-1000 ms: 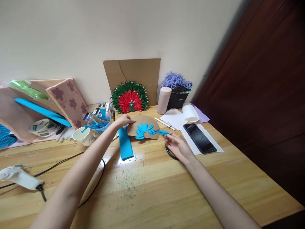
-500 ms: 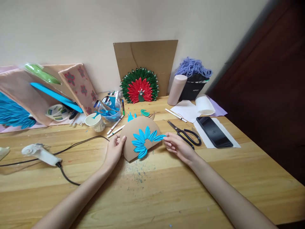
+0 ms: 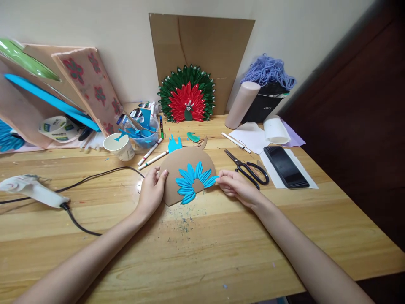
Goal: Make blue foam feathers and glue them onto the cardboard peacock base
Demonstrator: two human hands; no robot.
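Observation:
A rounded piece of cardboard [image 3: 172, 169] is tilted above the table, its left edge pinched by my left hand [image 3: 152, 192], thumb on top. Blue ribbon petals [image 3: 191, 173] fan out in an arc on its face around a bare patch near the lower edge. My right hand [image 3: 236, 185] is closed at the right side, its fingertips pinching the outer tip of the rightmost blue petal [image 3: 211, 181]. Behind, a fan of green and red petals [image 3: 190, 95] with a small crown leans against a larger cardboard sheet [image 3: 202, 46].
Black-handled scissors [image 3: 248, 169] and a phone [image 3: 286, 166] lie to the right. At left are a white glue gun [image 3: 34, 190] with a black cord, a paper cup [image 3: 119, 147], and a plastic tub [image 3: 144, 131] of blue scraps. A pink bottle [image 3: 243, 105] stands at the back.
The camera view has tipped downward and come closer. The cardboard lies somewhat flatter, and my right fingers have drawn in closer around the petal tip. My left hand keeps its grip.

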